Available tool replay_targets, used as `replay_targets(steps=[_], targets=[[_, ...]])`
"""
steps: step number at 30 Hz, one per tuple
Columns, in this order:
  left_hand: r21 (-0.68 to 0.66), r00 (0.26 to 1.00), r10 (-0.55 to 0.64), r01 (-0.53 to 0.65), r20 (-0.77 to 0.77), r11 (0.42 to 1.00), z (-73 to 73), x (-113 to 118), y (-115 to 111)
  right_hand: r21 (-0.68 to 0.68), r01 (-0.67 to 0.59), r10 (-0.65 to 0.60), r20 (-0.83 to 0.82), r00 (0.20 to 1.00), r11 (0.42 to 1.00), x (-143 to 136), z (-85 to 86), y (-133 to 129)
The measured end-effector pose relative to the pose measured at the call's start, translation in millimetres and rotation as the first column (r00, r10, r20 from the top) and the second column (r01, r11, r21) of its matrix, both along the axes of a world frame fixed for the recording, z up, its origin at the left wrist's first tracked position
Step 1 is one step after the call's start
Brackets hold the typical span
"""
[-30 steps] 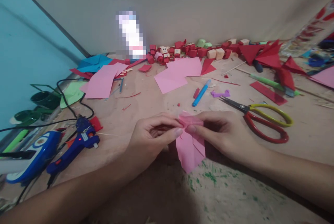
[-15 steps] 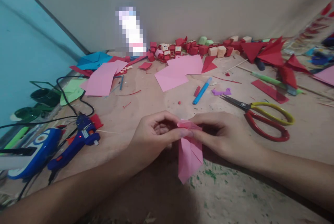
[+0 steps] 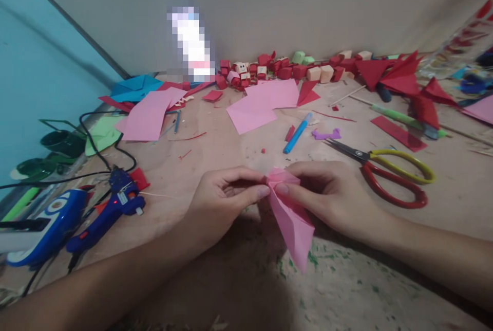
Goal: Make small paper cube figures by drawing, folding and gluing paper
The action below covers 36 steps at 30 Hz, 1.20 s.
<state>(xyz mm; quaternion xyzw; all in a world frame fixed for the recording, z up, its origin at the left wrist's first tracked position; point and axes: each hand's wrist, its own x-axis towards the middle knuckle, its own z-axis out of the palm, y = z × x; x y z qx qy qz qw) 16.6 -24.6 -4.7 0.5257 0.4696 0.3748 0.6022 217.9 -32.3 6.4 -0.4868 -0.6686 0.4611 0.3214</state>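
Note:
My left hand (image 3: 223, 200) and my right hand (image 3: 331, 197) meet over the middle of the brown work surface (image 3: 215, 151). Both pinch the top of a folded pink paper piece (image 3: 295, 220) between thumb and fingers. The paper hangs down from the pinch and its pointed lower end leans to the right, just above the surface. Creases run along its length. Red-and-yellow scissors (image 3: 389, 171) lie shut just right of my right hand.
A blue glue gun (image 3: 108, 210) with a black cord lies at the left. Pink paper sheets (image 3: 254, 107), a blue marker (image 3: 297, 133), red paper scraps and small red and tan cubes (image 3: 292, 70) litter the back. A wall stands close behind.
The pink paper's lower point has swung from straight down toward the right. Both hands keep their pinch at its top and have barely shifted.

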Motion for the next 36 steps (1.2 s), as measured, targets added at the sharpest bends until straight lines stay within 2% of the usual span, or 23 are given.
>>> replay_targets(steps=[7,13,25,28,32,36], targets=[[0.016,0.999,-0.022,0.023,-0.037,1.0,2.8,0.0,0.7,0.023,-0.019,0.02,-0.027,0.999,1.0,-0.8,3.2,-1.5],[-0.011,1.0,-0.015,0.014,-0.025,1.0,1.4,0.2,-0.3,0.07,-0.016,0.013,0.048,0.999,0.997,-1.6,1.5,-1.5],[-0.17,0.994,-0.076,0.087,0.072,0.982,4.7,0.6,-1.8,0.098,-0.023,0.014,0.094,0.995,0.995,-2.2,0.8,-3.6],[-0.138,0.996,-0.06,0.068,0.062,0.988,4.3,0.3,-1.5,0.068,-0.01,0.006,0.052,0.999,0.998,-3.4,1.9,-3.0],[-0.032,1.0,0.011,-0.012,-0.026,0.999,3.4,1.8,-2.5,0.04,-0.003,0.002,0.04,0.999,0.999,-4.2,3.5,-2.8],[0.069,0.991,0.011,-0.002,-0.136,0.998,4.0,2.6,-5.8,0.059,-0.001,-0.002,0.051,0.999,0.998,-4.4,4.7,-4.1]])
